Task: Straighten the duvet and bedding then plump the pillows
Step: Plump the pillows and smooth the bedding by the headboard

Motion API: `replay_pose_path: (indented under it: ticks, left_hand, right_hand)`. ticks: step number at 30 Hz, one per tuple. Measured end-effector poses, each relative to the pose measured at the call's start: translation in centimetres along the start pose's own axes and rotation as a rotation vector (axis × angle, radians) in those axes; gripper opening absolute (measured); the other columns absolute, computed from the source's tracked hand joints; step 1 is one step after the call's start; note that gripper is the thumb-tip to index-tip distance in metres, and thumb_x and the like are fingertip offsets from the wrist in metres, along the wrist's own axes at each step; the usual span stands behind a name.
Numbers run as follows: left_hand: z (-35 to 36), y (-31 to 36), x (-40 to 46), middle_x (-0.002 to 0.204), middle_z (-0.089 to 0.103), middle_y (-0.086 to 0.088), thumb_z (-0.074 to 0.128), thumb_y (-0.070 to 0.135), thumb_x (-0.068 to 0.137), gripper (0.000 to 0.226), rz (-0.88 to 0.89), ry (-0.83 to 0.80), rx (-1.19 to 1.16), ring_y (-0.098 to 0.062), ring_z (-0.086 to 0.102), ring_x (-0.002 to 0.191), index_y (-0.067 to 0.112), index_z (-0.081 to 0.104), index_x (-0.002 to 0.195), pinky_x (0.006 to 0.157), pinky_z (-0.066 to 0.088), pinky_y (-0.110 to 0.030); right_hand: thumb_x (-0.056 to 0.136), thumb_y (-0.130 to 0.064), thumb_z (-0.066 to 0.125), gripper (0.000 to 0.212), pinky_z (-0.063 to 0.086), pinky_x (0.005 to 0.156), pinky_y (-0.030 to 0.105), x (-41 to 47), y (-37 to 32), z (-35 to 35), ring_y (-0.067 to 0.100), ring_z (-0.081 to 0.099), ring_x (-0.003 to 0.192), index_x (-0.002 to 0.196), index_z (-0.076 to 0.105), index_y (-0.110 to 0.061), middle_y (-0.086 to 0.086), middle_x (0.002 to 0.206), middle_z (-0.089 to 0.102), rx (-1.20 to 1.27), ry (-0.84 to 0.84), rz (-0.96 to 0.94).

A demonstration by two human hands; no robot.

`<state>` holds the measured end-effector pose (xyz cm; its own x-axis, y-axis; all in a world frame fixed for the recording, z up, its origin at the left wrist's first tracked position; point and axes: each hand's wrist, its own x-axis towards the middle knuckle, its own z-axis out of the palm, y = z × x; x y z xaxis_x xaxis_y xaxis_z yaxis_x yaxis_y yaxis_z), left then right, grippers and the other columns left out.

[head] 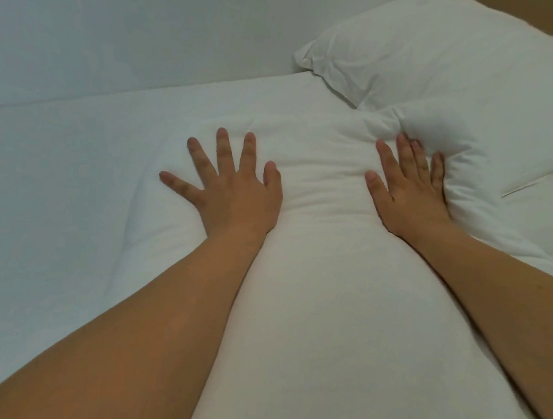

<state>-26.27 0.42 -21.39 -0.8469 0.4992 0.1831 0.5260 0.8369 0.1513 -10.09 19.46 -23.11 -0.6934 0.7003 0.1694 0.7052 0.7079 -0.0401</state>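
Observation:
A white pillow [315,282] lies lengthwise in front of me on the white sheet [47,183]. My left hand [232,190] presses flat on its left side, fingers spread wide. On the pillow's far right part my right hand [408,190] pushes down, fingers apart and sunk into a dent in the filling. Neither hand holds anything. A second white pillow [458,54] rests beyond, at the head of the bed, its near corner touching the first pillow.
A pale wall [134,21] runs along the bed's far left side. A tan headboard [548,19] shows at the top right corner. Smooth sheet stretches to the left of my arms.

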Motion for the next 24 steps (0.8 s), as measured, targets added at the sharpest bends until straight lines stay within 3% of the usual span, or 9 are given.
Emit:
replay_pose_path:
  ticks: [6, 8, 10, 13, 16, 20, 24]
  left_hand:
    - [0.0, -0.7, 0.7, 0.163, -0.012, 0.007, 0.007, 0.069, 0.088, 0.069, -0.013, -0.216, -0.08, -0.033, -0.026, 0.144, 0.045, 0.0, 0.152, 0.097, -0.014, -0.077]
    - [-2.3, -0.8, 0.2, 0.163, -0.01, 0.008, 0.016, 0.065, 0.089, 0.068, -0.003, -0.257, -0.146, -0.03, -0.023, 0.146, 0.044, 0.006, 0.152, 0.101, -0.013, -0.075]
    - [-6.1, -1.9, -2.2, 0.163, -0.004, 0.009, 0.026, 0.053, 0.091, 0.063, 0.024, -0.279, -0.196, -0.026, -0.013, 0.149, 0.04, 0.014, 0.152, 0.107, -0.007, -0.073]
    - [-10.8, -5.8, -9.2, 0.162, -0.004, 0.014, 0.024, 0.049, 0.096, 0.057, 0.01, -0.32, -0.131, -0.026, -0.007, 0.149, 0.043, 0.011, 0.151, 0.109, -0.003, -0.071]
    - [-11.0, -7.4, -16.3, 0.16, -0.015, 0.018, 0.008, 0.06, 0.095, 0.059, -0.033, -0.354, -0.064, -0.029, -0.019, 0.147, 0.046, -0.008, 0.15, 0.108, -0.002, -0.073]
    - [-6.0, -4.4, -17.3, 0.161, -0.019, 0.006, -0.004, 0.057, 0.092, 0.065, -0.001, -0.186, 0.028, -0.041, -0.022, 0.144, 0.033, -0.016, 0.152, 0.098, -0.001, -0.082]
    - [-2.3, -3.3, -17.8, 0.163, -0.012, 0.001, 0.005, 0.056, 0.093, 0.069, 0.013, -0.119, 0.077, -0.042, -0.017, 0.145, 0.027, -0.007, 0.155, 0.094, 0.0, -0.084]
  right_hand:
    - [0.1, -0.054, 0.014, 0.061, -0.01, 0.118, 0.049, 1.9, -1.6, -2.9, 0.018, -0.01, 0.15, 0.156, 0.004, -0.031, 0.002, 0.164, -0.007, 0.0, -0.361, 0.069]
    - [0.099, -0.047, 0.029, 0.061, 0.006, 0.119, 0.055, 1.3, -3.7, -6.6, 0.03, 0.009, 0.149, 0.153, 0.019, -0.021, 0.011, 0.162, 0.009, 0.029, -0.423, 0.115]
    - [0.097, -0.045, 0.041, 0.06, 0.02, 0.116, 0.054, -2.1, -6.7, -10.8, 0.034, 0.025, 0.143, 0.149, 0.03, -0.017, 0.013, 0.158, 0.022, 0.134, -0.445, 0.025]
    - [0.098, -0.058, 0.024, 0.069, -0.006, 0.119, 0.054, -11.0, -9.4, -13.7, 0.019, -0.001, 0.151, 0.156, 0.006, -0.026, -0.005, 0.164, -0.004, 0.202, -0.475, -0.075]
    - [0.092, -0.066, 0.008, 0.075, -0.015, 0.116, 0.055, -17.1, -9.3, -11.0, 0.015, -0.02, 0.148, 0.154, -0.012, -0.028, -0.008, 0.161, -0.02, 0.123, -0.439, -0.186]
    - [0.095, -0.061, 0.006, 0.071, -0.017, 0.116, 0.054, -17.0, -7.9, -7.0, 0.016, -0.019, 0.148, 0.155, -0.012, -0.025, -0.005, 0.162, -0.018, 0.08, -0.266, -0.198]
    - [0.093, -0.062, 0.002, 0.072, -0.018, 0.115, 0.054, -16.6, -5.7, -4.5, 0.014, -0.02, 0.148, 0.154, -0.013, -0.027, -0.005, 0.162, -0.018, 0.025, -0.234, -0.256]
